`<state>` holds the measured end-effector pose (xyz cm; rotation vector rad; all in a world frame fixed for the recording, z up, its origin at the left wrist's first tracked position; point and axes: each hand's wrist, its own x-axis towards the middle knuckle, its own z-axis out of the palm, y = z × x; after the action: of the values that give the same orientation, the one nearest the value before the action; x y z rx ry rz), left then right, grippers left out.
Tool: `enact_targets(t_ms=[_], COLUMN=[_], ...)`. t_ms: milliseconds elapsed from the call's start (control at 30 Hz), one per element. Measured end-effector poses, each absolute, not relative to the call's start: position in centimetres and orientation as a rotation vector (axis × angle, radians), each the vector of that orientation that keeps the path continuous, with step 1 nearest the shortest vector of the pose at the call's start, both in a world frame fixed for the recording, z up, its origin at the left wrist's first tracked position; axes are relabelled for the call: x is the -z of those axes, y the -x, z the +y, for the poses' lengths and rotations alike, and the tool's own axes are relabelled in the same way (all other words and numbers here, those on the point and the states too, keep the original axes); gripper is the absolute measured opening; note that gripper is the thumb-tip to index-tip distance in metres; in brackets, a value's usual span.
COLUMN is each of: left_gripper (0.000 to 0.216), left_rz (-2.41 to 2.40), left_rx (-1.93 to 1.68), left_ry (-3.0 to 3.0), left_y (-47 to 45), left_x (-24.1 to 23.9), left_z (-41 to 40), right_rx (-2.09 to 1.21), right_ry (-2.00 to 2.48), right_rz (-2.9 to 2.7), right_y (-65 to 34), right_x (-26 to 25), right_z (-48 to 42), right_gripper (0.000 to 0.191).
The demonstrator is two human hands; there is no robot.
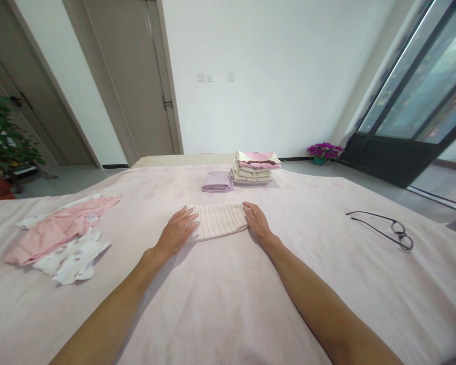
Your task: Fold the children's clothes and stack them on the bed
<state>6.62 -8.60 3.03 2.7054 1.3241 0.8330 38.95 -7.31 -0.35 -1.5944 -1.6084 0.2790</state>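
Observation:
A folded striped garment, cream with pinkish-brown stripes, lies flat on the pale pink bedsheet. My left hand rests on its left end, fingers stretched out over the cloth. At the opposite end my right hand touches the edge with its fingers extended. Just beyond the garment sits a folded lilac cloth. Beside that cloth, to the right, rises a stack of folded clothes in cream and pink.
Unfolded pink and white clothes lie in a loose heap at the left. Black-framed glasses rest on the sheet at the right. Past the far edge are a wall, a door and a pot of purple flowers.

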Motion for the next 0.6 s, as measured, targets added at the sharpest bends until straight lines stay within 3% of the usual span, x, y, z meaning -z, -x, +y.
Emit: enact_targets(t_ms=[200, 400, 600], left_gripper=[0.051, 0.057, 0.059], left_rz=[1.353, 1.492, 1.526], left_rx=[-0.539, -0.306, -0.224], left_ry=[-2.76, -2.819, -2.843], left_y=[-8.1, -8.2, -8.2], left_x=[-1.2, -0.7, -0.8], left_z=[-7.3, -7.4, -7.5], right_rx=[-0.329, -0.179, -0.144], right_ry=[1.586, 1.485, 1.59], right_rz=[-1.507, -1.661, -1.806], right_y=[-39.5, -39.9, -40.0], right_x=[0.1, 0.5, 0.0], right_z=[-7.1, -6.8, -7.0], right_gripper=[0.038, 0.028, 0.03])
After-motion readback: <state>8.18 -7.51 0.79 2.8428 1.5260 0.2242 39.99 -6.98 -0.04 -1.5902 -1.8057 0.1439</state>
